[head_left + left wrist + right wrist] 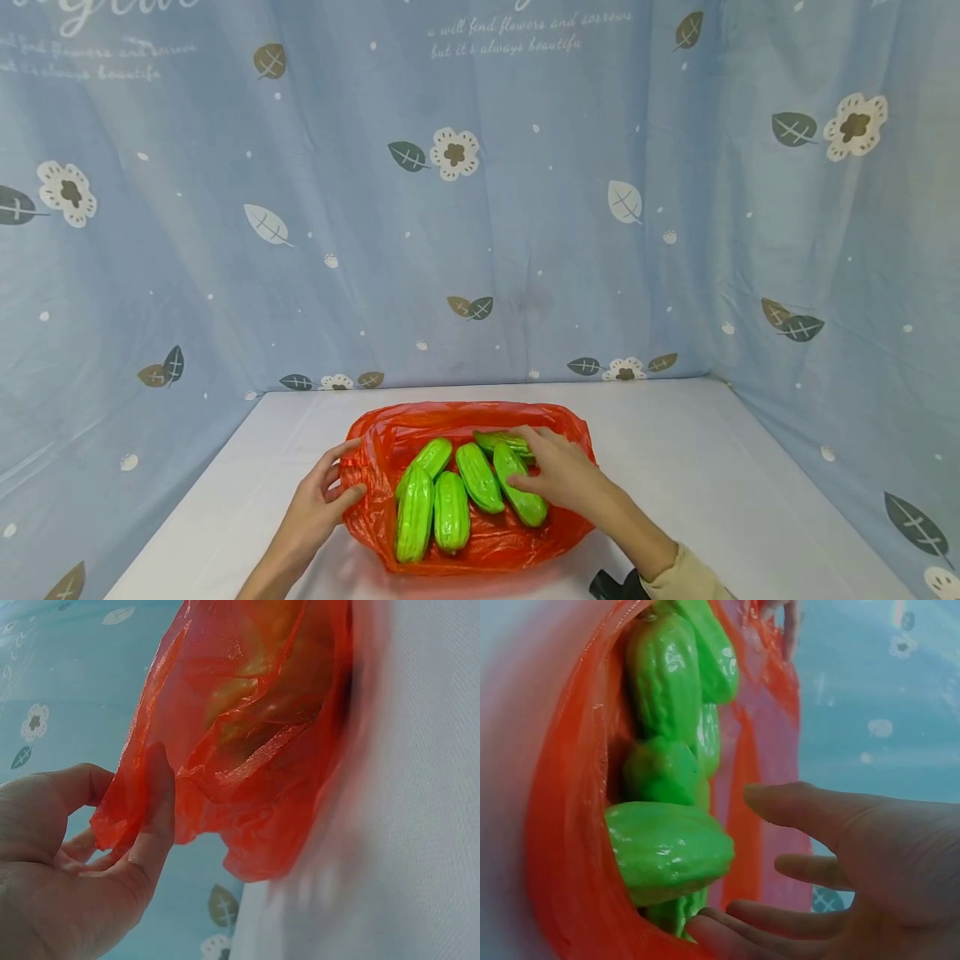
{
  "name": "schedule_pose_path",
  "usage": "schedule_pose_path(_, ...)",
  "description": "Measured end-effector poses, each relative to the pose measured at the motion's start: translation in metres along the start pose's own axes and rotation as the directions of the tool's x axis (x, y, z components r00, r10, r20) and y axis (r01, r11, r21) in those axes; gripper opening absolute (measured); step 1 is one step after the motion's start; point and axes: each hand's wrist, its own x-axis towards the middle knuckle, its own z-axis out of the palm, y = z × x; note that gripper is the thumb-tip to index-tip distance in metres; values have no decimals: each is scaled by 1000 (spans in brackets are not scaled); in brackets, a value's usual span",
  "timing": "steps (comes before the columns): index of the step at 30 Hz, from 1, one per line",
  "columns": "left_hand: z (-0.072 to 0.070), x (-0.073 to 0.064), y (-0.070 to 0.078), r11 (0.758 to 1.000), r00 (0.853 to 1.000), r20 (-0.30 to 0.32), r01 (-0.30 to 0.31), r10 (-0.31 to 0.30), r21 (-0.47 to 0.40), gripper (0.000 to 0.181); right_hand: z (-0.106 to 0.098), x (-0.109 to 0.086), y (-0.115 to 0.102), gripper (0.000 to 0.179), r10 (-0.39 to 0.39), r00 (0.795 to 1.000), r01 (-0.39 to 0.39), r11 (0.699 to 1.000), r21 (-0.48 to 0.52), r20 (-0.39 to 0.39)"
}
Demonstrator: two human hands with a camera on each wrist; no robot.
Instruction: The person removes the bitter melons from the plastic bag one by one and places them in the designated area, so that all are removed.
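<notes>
A red plastic bag [420, 419] lies spread wide at its mouth, with several glossy green bitter melons [452, 512] inside. My left hand [318, 496] is at the bag's left side. In the left wrist view, thin red plastic [127, 802] passes between the thumb and fingers, which pinch it. My right hand [562, 471] hovers over the bag's right part, fingers spread and holding nothing. Beneath it lies a slanted bitter melon [517, 487]. The right wrist view shows that hand [855, 862] close beside a bitter melon [671, 851]; whether a fingertip touches is unclear.
The bag stands on a white-covered table [675, 467]. A blue curtain [525, 250] with leaves and flowers surrounds the table at the back and sides. Near the right sleeve [686, 575] a black object [618, 587] shows at the bottom edge.
</notes>
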Motion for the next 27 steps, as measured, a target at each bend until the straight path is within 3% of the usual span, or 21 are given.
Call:
schedule_pose_path(10,1,-1,-2,1000,1000,-1,5,-5,-3,62,14,10,0,64,49,995,-51,999,21,87)
schedule_pose_path(27,1,0,-6,999,1000,19,-15,16,-39,63,18,13,-2,59,55,994,-54,998,-15,92)
